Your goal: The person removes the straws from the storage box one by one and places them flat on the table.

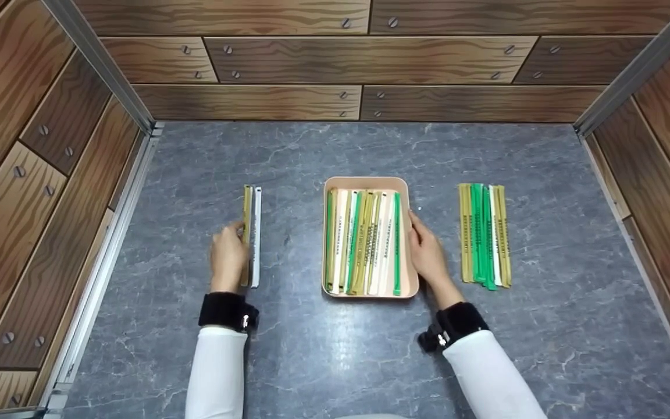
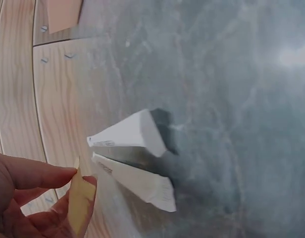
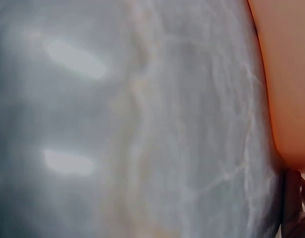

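Note:
My left hand [image 1: 229, 253] pinches a gold stick packet [image 1: 246, 203] between thumb and fingers; the left wrist view shows the packet [image 2: 82, 203] edge-on. Just right of it on the tabletop lies a white stick packet [image 1: 256, 238], and the left wrist view shows two white packets side by side. My right hand [image 1: 428, 253] rests against the right wall of a pale pink tray [image 1: 412, 285], its fingers fairly straight along the side. Green, gold and white stick packets [image 1: 364, 244] lie lengthwise in the tray. The right wrist view catches only the tray wall [image 3: 291, 74] and part of the fingers.
Right of the tray, a row of gold, green and white stick packets [image 1: 484, 235] lies on the grey marbled tabletop [image 1: 335, 349]. Wood-patterned panels [image 1: 335, 61] enclose the back and both sides, with metal rails at the corners.

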`<state>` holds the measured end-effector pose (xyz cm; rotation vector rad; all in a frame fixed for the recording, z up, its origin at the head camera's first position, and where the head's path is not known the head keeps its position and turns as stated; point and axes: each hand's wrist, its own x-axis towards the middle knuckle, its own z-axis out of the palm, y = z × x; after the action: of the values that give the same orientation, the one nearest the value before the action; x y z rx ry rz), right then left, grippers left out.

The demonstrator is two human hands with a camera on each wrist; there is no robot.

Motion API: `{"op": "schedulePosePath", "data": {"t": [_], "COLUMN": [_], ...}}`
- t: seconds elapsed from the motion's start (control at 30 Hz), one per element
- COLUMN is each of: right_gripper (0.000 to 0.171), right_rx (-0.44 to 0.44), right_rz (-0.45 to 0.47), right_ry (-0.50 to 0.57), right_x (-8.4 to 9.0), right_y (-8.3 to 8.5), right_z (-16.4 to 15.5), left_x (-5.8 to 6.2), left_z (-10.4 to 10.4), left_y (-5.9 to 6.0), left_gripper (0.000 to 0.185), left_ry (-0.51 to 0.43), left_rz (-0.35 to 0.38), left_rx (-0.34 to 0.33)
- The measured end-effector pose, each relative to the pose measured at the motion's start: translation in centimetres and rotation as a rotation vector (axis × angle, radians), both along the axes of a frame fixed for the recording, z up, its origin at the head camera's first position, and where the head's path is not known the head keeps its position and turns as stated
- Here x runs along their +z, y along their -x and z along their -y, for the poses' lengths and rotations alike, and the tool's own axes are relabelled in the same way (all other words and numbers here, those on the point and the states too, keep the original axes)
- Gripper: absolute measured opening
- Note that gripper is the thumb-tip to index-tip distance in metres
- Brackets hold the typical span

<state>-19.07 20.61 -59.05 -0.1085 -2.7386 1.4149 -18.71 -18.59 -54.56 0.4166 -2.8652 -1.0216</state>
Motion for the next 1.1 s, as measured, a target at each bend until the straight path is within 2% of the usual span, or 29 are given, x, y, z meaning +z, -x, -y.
{"op": "schedulePosePath", "data": {"t": [0.37, 0.63, 0.77, 0.93, 1.1], "right_gripper": [0.046, 0.047, 0.047, 0.046, 0.046], "right_rx": [0.001, 0.008, 0.005, 0.002, -0.002], "right_rz": [0.009, 0.012, 0.007, -0.002, 0.007], "right_ry": [0.004, 0.004, -0.006, 0.001, -0.003], "right_x": [0.0, -0.1, 0.0, 0.0, 0.0], "right_y": [0.0, 0.0, 0.0, 0.0, 0.0], "right_z": [0.0, 0.1, 0.1, 0.0, 0.0], "left_x": [-0.8, -0.8, -0.5, 0.5, 1.7], "left_z": [-0.3, -0.3, -0.4, -2.3, -6.3], "left_y": [0.3, 0.4, 0.5, 0.2, -0.4], "left_gripper": [0.030, 0.030, 0.029, 0.031, 0.033], "left_ry": [0.099, 0.107, 0.104, 0.096, 0.027], "left_rz": [0.015, 0.064, 0.039, -0.062, -0.149], "left_rx": [-0.008, -0.010, -0.022, -0.089, -0.260]}}
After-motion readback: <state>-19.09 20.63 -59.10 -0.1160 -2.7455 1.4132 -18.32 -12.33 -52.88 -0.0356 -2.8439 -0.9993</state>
